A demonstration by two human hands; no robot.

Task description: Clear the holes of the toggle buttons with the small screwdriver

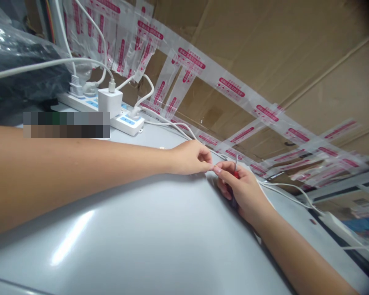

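Observation:
My left hand is closed in a pinch, thumb against forefinger, above the grey table top. Whatever sits between those fingertips is too small or hidden to name. Facing it, my right hand meets it fingertip to fingertip. A small screwdriver is tucked in the curled fingers of my right hand; its thin metal shaft points up, and a red collar and part of a dark handle show. The thumb and forefinger of that hand also press together at the tips.
Behind my hands stands a taped cardboard wall. At the left back lies a white power strip with a white charger and several cables. A dark plastic-wrapped bundle is farther left. Another white strip lies at the right.

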